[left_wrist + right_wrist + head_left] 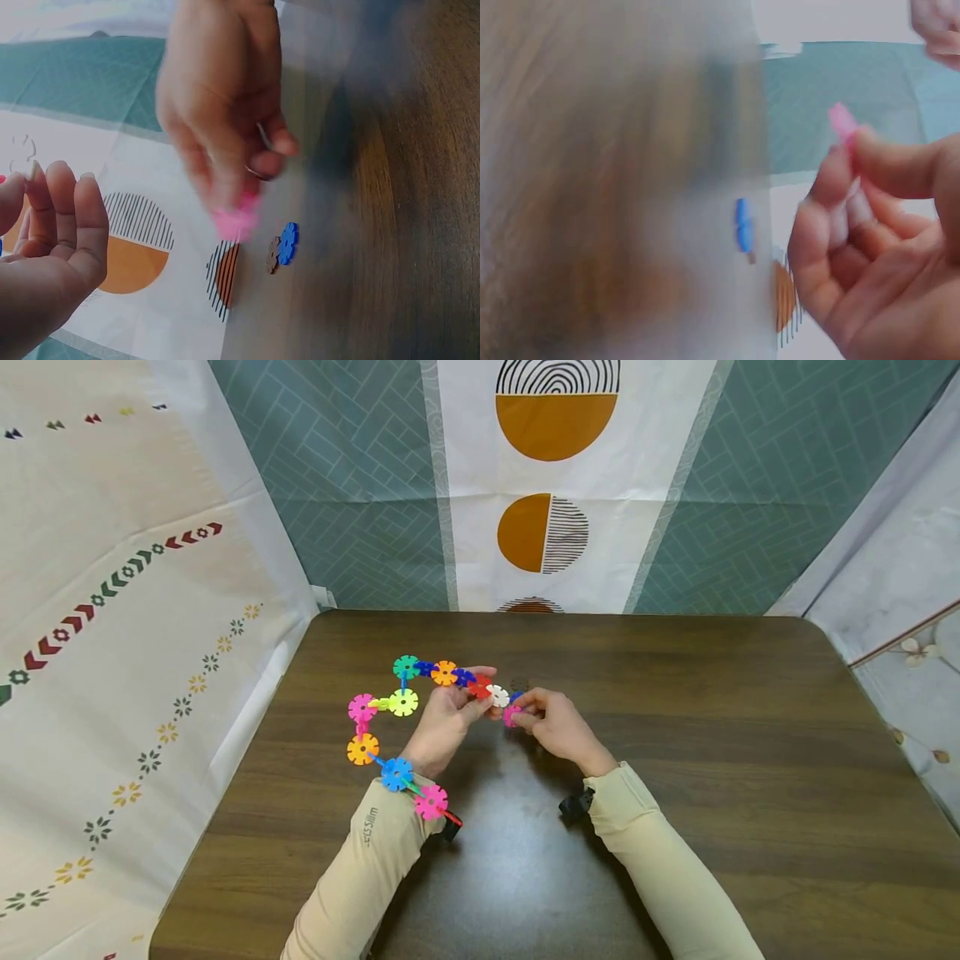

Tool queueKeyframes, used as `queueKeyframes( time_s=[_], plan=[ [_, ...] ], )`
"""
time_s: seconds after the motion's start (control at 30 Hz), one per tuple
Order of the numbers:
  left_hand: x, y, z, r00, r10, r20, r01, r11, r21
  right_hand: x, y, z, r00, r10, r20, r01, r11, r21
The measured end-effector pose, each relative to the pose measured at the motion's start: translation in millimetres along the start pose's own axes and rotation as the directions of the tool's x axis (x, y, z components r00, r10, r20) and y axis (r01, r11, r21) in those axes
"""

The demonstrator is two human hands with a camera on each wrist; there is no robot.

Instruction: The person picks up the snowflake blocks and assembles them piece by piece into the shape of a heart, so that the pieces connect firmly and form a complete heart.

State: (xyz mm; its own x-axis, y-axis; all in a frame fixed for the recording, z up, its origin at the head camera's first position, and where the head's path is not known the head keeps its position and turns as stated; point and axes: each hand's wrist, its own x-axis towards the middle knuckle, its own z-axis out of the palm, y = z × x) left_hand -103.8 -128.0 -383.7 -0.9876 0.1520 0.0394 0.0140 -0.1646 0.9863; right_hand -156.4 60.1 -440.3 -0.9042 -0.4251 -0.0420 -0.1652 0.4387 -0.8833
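A zigzag chain of many-coloured notched plastic discs (444, 673) hangs from my left hand (441, 731) and runs back over that forearm. Thumb and fingers pinch it near a red disc (477, 687) and the white disc (498, 696) at its end. My right hand (561, 727) pinches a loose pink disc (512, 717) between thumb and fingertips, close to the white one but apart from it in the left wrist view. Beyond the hands, a blue disc (288, 243) and a brown disc (273, 255) lie together on the table.
The dark wooden table (720, 760) spreads under both arms. Patterned cloth (360, 485) hangs behind its far edge, and white cloth (150, 635) borders the left side. A small black device (576, 806) sits at the right wrist.
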Motion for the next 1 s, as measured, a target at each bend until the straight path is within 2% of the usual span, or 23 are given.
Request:
queueKeyframes(
  time_s=[0.07,0.17,0.37,0.6,1.0],
  plan=[
    [0.7,-0.1,-0.2,1.000,0.007,-0.012,-0.007,1.000,0.000,-5.6,-5,-4,1.000,-0.014,-0.008,0.015,0.991,0.133],
    [2.0,-0.3,-0.8,0.999,0.020,-0.031,-0.020,1.000,-0.005,-15.1,-13,-10,0.999,-0.026,-0.021,0.031,0.959,0.282],
    [3.3,-0.2,-1.2,0.999,0.025,-0.043,-0.026,1.000,-0.016,-31.3,-30,-16,0.998,-0.062,-0.021,0.065,0.900,0.432],
    [2.8,-0.5,-0.8,0.999,0.021,-0.047,-0.022,1.000,-0.017,-39.4,-39,-17,0.994,-0.109,-0.028,0.109,0.873,0.476],
    [1.2,-1.7,0.3,0.999,0.018,-0.046,-0.018,1.000,-0.005,-41.1,-40,-15,0.994,-0.100,-0.037,0.105,0.874,0.474]
  ],
)
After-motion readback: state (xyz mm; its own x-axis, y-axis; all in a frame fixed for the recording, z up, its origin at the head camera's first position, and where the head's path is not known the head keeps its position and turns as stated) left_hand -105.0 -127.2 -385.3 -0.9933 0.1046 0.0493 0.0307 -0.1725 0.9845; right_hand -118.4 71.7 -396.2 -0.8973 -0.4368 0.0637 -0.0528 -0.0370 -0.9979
